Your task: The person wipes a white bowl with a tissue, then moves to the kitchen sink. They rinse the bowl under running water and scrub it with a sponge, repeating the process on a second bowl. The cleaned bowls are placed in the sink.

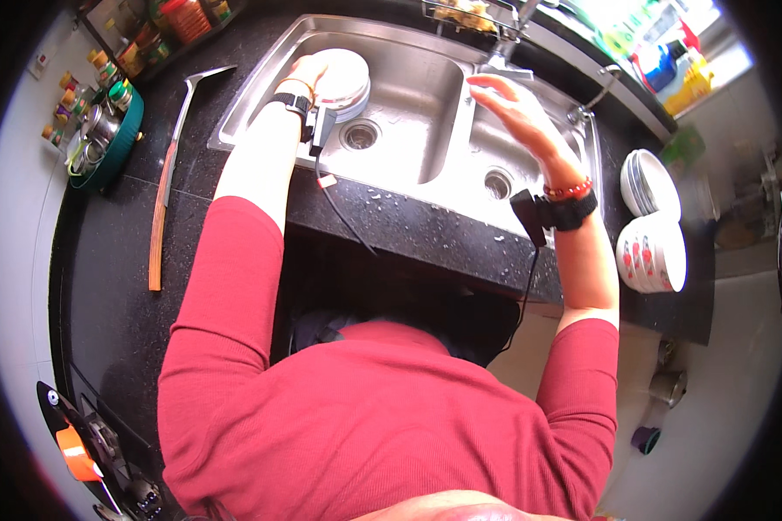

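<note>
In the left basin of a double stainless-steel sink (pixel 417 98), a stack of white plates (pixel 344 75) stands near the drain. My left hand (pixel 309 70) is at the left edge of the stack, its fingers partly hidden, so whether it grips the plates is unclear. Raised over the right basin, near the divider and below the faucet (pixel 505 58), my right hand (pixel 511 111) has thumb and fingers apart and holds nothing. Both wrists wear black straps with cabled devices.
White bowls (pixel 651 254) and more stacked dishes (pixel 650 182) sit on the counter at right. A wooden-handled metal spatula (pixel 163 202) lies at left, beside a teal basket (pixel 118 150) and spice bottles. The black counter edge (pixel 417 221) is wet.
</note>
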`<action>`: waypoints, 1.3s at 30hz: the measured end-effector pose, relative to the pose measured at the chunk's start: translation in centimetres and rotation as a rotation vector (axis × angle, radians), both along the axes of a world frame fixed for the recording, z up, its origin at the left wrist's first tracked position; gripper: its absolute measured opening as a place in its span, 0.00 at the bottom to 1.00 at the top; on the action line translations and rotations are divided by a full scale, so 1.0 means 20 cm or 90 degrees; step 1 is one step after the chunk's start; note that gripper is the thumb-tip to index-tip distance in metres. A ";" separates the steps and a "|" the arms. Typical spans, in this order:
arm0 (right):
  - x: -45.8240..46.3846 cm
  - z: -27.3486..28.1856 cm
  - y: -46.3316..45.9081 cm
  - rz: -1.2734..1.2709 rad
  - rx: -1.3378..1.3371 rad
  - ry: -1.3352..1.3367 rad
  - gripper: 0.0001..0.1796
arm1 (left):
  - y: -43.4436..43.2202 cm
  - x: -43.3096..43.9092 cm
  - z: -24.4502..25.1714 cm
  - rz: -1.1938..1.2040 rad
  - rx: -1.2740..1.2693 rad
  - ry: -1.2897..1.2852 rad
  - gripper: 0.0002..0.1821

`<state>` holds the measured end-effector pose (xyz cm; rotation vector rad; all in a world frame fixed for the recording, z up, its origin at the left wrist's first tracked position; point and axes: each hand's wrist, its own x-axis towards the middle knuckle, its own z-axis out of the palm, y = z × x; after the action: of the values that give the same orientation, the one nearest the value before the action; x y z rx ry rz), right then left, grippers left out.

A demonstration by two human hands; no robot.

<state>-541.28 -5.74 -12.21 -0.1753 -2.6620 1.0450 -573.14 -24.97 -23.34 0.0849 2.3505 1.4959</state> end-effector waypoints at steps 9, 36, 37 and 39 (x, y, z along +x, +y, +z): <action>-0.33 -0.15 0.06 0.019 -0.041 -0.098 0.22 | -0.07 -0.23 -0.37 0.061 0.155 -0.258 0.24; 0.00 -0.25 0.22 0.073 -0.107 -0.176 0.19 | 0.08 0.01 0.02 -0.041 0.287 -0.048 0.28; -0.01 -0.25 0.24 0.081 -0.063 -0.157 0.19 | 0.10 0.05 0.03 -0.069 0.320 -0.035 0.28; -0.06 -0.24 0.29 0.071 -0.014 -0.144 0.20 | 0.16 0.14 0.03 -0.097 0.373 -0.142 0.22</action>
<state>-542.39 0.05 -17.06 -0.1589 -2.8932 1.1517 -570.34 -21.78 -22.70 0.2221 1.6376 1.9489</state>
